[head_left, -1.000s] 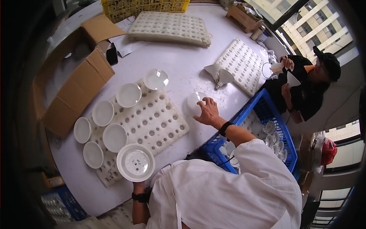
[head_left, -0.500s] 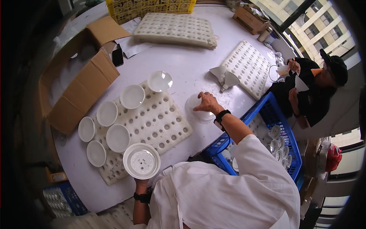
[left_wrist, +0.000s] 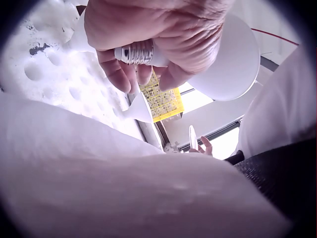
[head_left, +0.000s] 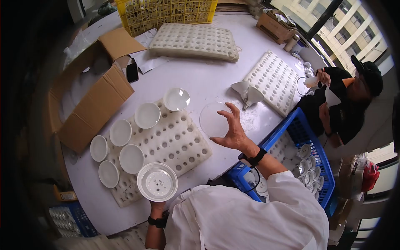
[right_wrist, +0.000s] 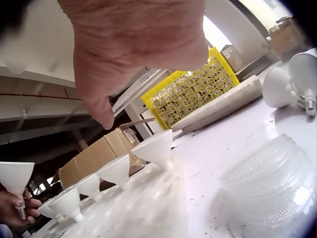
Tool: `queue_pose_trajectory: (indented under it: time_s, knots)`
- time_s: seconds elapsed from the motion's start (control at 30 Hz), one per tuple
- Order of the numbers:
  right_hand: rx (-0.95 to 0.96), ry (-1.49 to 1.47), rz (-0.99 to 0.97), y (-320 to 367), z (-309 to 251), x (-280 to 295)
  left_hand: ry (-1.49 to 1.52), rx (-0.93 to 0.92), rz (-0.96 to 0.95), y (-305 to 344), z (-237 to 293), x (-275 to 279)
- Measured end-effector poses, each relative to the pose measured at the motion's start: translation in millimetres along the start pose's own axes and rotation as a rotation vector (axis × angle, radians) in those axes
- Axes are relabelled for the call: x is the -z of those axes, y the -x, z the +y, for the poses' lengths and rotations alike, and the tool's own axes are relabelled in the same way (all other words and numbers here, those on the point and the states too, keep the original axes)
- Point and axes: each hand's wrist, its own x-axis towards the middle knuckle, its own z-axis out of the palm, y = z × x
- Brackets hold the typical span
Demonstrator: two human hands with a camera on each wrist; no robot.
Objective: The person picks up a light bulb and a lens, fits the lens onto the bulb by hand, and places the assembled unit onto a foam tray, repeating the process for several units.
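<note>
My left hand (head_left: 156,206) (left_wrist: 163,29) grips a white lamp cup (head_left: 157,182) by its neck, open face up; the metal screw base (left_wrist: 136,52) shows beside the fingers. My right hand (head_left: 234,134) (right_wrist: 138,44) is raised over the table with thumb and fingers spread around the rim of a clear round cover (head_left: 213,119). Below it, a stack of clear ribbed covers (right_wrist: 267,188) lies on the table. Several white cups (head_left: 147,115) stand at the left and far edges of a holed foam board (head_left: 177,143).
An open cardboard box (head_left: 98,108) and phone (head_left: 132,72) lie left. Foam boards (head_left: 193,41) and a yellow crate (head_left: 166,14) stand behind. Two white lamps (head_left: 246,93) lie beyond the right hand; a blue crate (head_left: 327,171) sits right. Another person (head_left: 348,100) works opposite.
My right hand has drawn back from the stack towards my body, its fingers spread wider around a clear cover. My left hand still holds the lamp cup in nearly the same place.
</note>
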Motion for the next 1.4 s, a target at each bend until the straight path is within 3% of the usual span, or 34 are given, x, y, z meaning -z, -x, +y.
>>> queue_pose_trajectory:
  time_s: [0.37,0.63,0.7,0.73,0.77,0.83,0.97,1.1,1.17,1.23,1.3,1.37,1.4]
  knots:
    - [0.187,-0.199,0.137,17,-118,93,-0.118,-0.347,-0.069,-52,25,10]
    - [0.101,-0.240,0.121,27,-98,93,-0.145,-0.405,-0.143,-77,85,-7]
    - [-0.100,-0.655,0.010,31,-82,81,-0.153,-0.356,-0.145,-57,96,-3]
    - [-0.285,-1.199,-0.048,31,-81,72,-0.153,-0.334,-0.139,-51,101,-3]
    - [-0.303,-1.201,-0.073,32,-76,63,-0.152,-0.309,-0.133,-51,111,-4]
    - [-0.466,-2.061,-0.190,34,-66,46,-0.146,-0.266,-0.120,-47,119,0]
    - [-0.522,-2.179,-0.151,39,-76,30,-0.125,-0.225,-0.076,-30,120,7]
    - [-0.541,-2.219,-0.177,37,-95,28,-0.101,-0.228,-0.092,-23,106,21]
    - [-0.491,-2.185,-0.296,35,-103,22,-0.110,-0.217,-0.088,-17,108,32]
    - [-0.526,-2.099,-0.337,33,-101,16,-0.294,-0.324,-0.084,-18,109,38]
    - [-0.311,-1.296,-0.367,32,-91,2,0.123,-0.068,0.010,-27,144,26]
    - [-0.305,-1.171,-0.394,26,-107,3,0.070,-0.150,0.012,-34,160,21]
    - [-0.142,-0.969,-0.419,22,-111,1,0.079,-0.148,0.004,-35,159,18]
